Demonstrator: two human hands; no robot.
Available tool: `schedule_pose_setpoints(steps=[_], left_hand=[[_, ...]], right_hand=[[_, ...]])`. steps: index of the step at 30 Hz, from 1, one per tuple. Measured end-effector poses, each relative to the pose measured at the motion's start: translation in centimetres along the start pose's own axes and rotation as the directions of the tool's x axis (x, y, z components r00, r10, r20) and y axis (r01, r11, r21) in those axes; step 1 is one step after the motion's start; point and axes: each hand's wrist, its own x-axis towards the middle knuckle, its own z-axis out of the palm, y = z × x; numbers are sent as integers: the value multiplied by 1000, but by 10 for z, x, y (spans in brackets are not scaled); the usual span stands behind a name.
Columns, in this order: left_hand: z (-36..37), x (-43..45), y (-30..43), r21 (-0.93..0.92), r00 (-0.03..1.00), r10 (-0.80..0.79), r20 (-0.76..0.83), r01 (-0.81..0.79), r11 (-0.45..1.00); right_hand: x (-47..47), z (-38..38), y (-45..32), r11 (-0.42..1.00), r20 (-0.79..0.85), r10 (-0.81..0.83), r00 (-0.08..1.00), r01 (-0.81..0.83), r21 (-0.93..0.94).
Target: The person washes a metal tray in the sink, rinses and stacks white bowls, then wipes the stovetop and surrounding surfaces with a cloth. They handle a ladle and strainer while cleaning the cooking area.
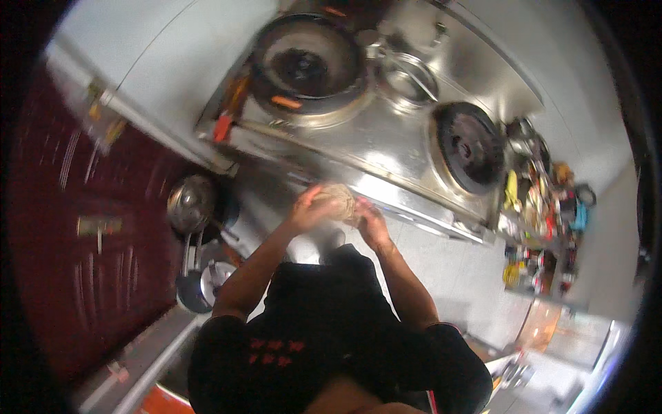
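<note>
A bunched beige cloth (339, 199), probably a rag, is held between my two hands in front of my body. My left hand (307, 211) grips its left side, blurred by motion. On the other side my right hand (370, 220) closes around the right edge of the cloth. Both hands are near the front edge of a stainless steel stove counter (362, 147). The exact finger positions are too blurred to make out.
On the stove sit a large wok (310, 62), a steel pot (406, 80) with a utensil across it, and a dark round burner or pan (468, 147). A shelf (543, 238) with bottles and packets stands right. Pans (191, 204) lie left, by a dark red door (93, 186).
</note>
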Motion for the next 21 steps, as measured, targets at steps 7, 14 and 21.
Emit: schedule_pose_setpoints(steps=[7,14,21], left_hand=[[72,94,16,-142,924,-345,166,369,919],[204,179,20,35,969,-2,248,-7,999],[264,289,56,314,932,-105,348,-11,949]], right_hand=[[-20,-48,-16,993,-185,-103,977,111,34],[-2,-131,-85,947,-12,1,1000,3,322],[59,-216,-195,973,-13,-110,994,110,205]])
